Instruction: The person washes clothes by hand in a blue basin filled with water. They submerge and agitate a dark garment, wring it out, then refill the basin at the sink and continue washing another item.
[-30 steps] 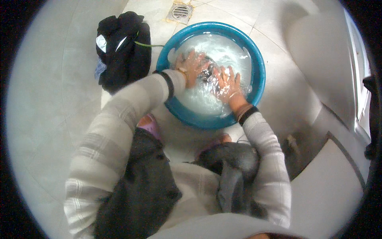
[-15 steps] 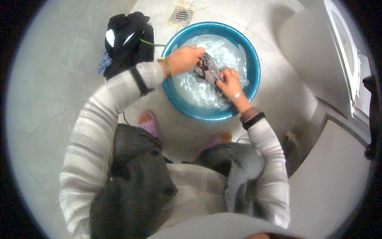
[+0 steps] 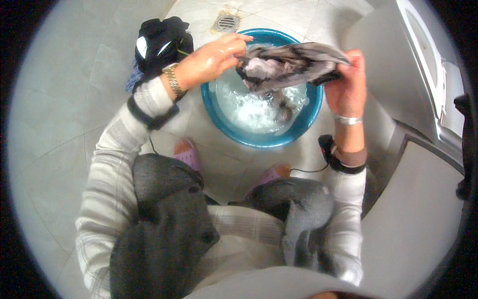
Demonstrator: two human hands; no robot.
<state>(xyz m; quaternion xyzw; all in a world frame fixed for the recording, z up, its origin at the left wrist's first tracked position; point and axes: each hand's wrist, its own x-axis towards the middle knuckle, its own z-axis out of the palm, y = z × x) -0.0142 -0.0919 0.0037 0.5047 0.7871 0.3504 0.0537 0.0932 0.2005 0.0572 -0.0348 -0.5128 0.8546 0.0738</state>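
Observation:
A wet piece of cloth [image 3: 291, 62], patterned in grey, black and pale pink, is stretched sideways above a blue round basin [image 3: 211, 109]. My left hand [image 3: 214, 59] pinches its left end, with the index finger pointing out over the basin's far rim. At the other end, my right hand [image 3: 348, 82] grips the cloth's right corner beyond the basin's right rim. Ruffled, bright water [image 3: 244, 107] fills the basin below. A darker shape shows near the water's right side; whether it is cloth or a reflection I cannot make out.
Dark clothes [image 3: 162, 45] lie heaped on the tiled floor left of the basin. A floor drain [image 3: 227, 22] sits behind it. To the right stands a large white rounded appliance or fixture [image 3: 393, 65]. My feet in pink slippers [image 3: 188, 155] are on the near side.
Both hands have lifted the cloth from the water and drawn apart, spreading it wide. My right hand has moved up and right; my left hand slightly left and up.

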